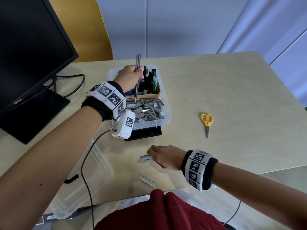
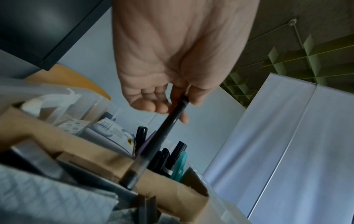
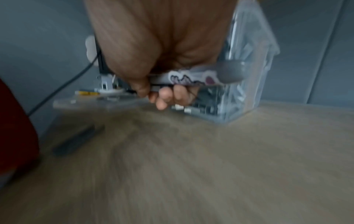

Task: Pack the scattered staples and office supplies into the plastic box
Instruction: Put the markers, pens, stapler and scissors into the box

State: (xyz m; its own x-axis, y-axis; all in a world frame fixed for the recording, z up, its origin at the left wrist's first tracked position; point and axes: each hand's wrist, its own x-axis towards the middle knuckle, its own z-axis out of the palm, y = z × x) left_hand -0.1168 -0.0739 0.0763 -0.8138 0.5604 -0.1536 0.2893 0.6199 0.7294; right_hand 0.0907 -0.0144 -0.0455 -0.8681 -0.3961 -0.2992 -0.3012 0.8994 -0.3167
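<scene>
The clear plastic box (image 1: 167,112) stands mid-table, its near half heaped with grey staple strips (image 1: 147,110), its far half holding a cardboard divider with markers (image 1: 150,80). My left hand (image 1: 129,77) hovers over the box and grips a dark pen (image 1: 137,77) upright, tip down among the staples; the same pen (image 2: 166,130) slants from my fingers in the left wrist view. My right hand (image 1: 159,156) is near the table's front and holds a small white-and-grey stapler (image 1: 145,158), patterned white on top (image 3: 193,78). One staple strip (image 1: 147,180) lies on the table by my body.
Yellow-handled scissors (image 1: 206,122) lie to the right of the box. A clear lid (image 1: 79,178) rests at the front left with a cable across it. A black monitor (image 1: 28,52) stands at the left. A black flat object (image 1: 144,134) sits under the box's near end.
</scene>
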